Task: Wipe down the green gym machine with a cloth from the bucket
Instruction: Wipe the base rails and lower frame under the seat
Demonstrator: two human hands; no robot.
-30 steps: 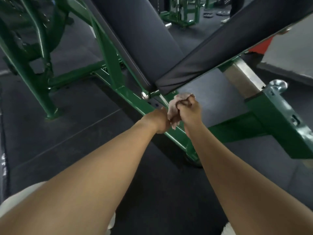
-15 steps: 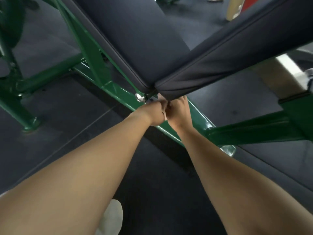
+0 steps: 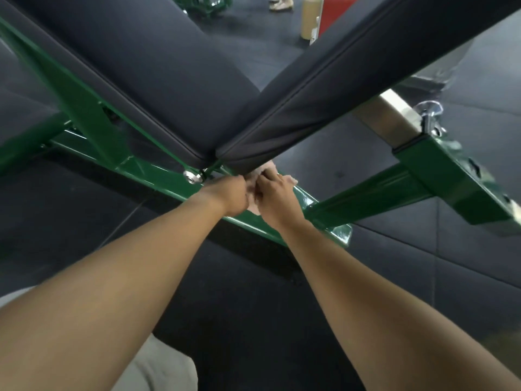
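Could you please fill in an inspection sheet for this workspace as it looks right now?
Surface: dark rubber floor under the machine.
Job's things: green frame carrying two black pads that meet in a V; pale cloth bunched at the joint.
Clutter: nothing seen.
Hands: left hand and right hand both grip the cloth, close together over the frame bar.
Cables: nothing seen.
Surroundings: red panel, tan cylinder and a person's feet far behind.

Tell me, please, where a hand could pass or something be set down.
Bare floor: left of the arms below the green rail, and right of them below the cross beam. Crowded: where the pads meet, left hand and right hand on the cloth.
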